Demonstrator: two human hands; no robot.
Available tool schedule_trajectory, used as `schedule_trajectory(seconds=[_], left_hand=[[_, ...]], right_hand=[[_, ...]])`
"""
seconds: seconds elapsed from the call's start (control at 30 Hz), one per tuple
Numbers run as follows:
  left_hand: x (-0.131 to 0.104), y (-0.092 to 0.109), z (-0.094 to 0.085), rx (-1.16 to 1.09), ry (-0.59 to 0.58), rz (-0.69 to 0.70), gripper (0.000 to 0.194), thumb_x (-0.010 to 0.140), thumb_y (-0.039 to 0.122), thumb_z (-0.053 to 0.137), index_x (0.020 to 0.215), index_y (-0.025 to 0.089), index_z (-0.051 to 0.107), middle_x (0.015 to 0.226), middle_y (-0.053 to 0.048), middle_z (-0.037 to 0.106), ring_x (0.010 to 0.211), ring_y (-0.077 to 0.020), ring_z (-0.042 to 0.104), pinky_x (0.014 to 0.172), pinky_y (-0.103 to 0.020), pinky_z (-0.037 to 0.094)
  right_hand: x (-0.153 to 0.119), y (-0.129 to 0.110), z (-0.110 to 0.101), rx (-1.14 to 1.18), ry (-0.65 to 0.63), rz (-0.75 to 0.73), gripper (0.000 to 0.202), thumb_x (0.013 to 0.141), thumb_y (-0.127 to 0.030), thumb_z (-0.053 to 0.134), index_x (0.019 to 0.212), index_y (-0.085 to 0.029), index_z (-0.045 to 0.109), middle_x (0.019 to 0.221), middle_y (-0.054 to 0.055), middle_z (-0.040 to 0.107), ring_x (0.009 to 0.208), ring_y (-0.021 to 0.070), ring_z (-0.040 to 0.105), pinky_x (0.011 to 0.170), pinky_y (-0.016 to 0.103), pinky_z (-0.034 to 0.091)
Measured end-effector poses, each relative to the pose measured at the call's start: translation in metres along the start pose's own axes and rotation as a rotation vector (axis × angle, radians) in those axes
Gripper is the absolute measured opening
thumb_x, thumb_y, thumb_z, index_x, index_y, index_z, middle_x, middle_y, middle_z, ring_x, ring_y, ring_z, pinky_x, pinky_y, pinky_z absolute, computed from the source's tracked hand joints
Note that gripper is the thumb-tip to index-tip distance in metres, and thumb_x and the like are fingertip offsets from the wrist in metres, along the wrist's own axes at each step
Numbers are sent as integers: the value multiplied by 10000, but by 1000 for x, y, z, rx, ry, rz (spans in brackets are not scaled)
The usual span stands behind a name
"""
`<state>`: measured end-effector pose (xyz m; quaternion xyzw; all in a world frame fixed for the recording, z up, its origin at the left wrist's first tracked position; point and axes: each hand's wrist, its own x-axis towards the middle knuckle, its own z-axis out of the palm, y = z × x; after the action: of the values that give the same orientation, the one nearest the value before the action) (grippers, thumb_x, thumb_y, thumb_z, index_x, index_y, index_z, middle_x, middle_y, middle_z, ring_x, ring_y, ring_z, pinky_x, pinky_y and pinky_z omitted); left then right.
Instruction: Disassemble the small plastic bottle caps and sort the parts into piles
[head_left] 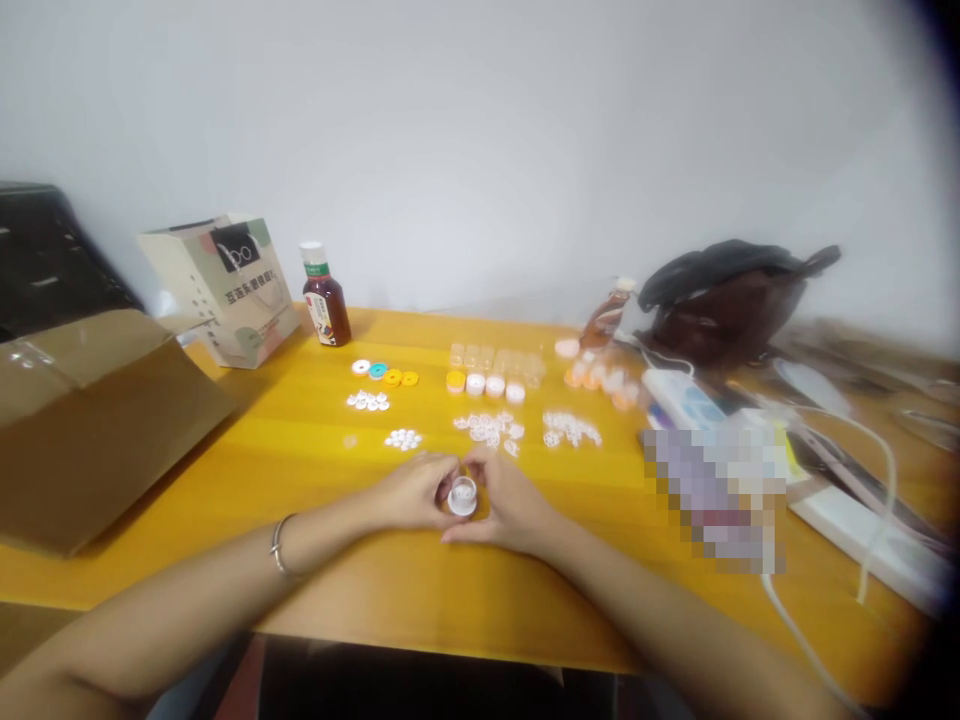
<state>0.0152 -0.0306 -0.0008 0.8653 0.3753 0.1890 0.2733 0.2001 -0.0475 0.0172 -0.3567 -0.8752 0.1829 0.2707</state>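
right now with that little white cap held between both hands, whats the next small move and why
Probably reach the right hand forward to the nearest pile of small white pieces and pick one up, while the left hand steadies the white cap. The cap's open side faces up and looks empty, and the loose pieces lie just beyond the hands on the yellow table.
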Motion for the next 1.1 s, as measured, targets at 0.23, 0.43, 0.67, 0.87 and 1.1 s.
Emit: schedule_trajectory(seconds=[0.23, 0.43, 0.67, 0.87, 1.1], left_hand=[[1, -2, 2, 5, 19, 8, 465, 568, 503, 710, 673, 171, 402, 655, 34, 477, 603, -112, 422, 529, -211, 278], [0, 1, 0, 2, -6, 31, 280, 620, 296, 671, 714, 166, 441, 705, 32, 515, 639, -110, 450, 566, -207, 299], [0, 4, -2, -20, -27, 45, 291, 638, 350, 667, 763, 161, 484, 681, 29, 504, 622, -115, 455, 566, -218, 308], [1, 0, 1, 15, 34, 23, 374, 605, 392, 697, 667, 170, 402, 646, 38, 468, 590, -105, 417, 531, -209, 285], [0, 3, -1, 16, -3, 50, 262, 628, 286, 658, 803, 165, 504, 751, 12, 548, 666, -133, 484, 603, -226, 343]], right_hand=[[0, -1, 7, -98, 75, 124, 584, 526, -562, 730, 827, -197, 387, 752, 33, 551, 645, 187, 532, 518, 262, 370], [0, -6, 13, -34, 46, 169, 284, 732, -381, 591, 834, -206, 392, 710, 5, 581, 605, 156, 538, 538, 250, 378], [-5, -3, 4, -61, 30, -74, 423, 635, -226, 557, 1021, -177, 390, 973, 93, 554, 862, 222, 538, 756, 364, 428], [-4, -1, 10, -150, 130, 24, 527, 621, -470, 675, 952, -163, 404, 889, 102, 574, 776, 231, 560, 650, 334, 441], [-1, -6, 11, -96, -16, 143, 241, 747, -327, 568, 914, -187, 466, 810, 50, 630, 702, 185, 588, 609, 281, 424]])
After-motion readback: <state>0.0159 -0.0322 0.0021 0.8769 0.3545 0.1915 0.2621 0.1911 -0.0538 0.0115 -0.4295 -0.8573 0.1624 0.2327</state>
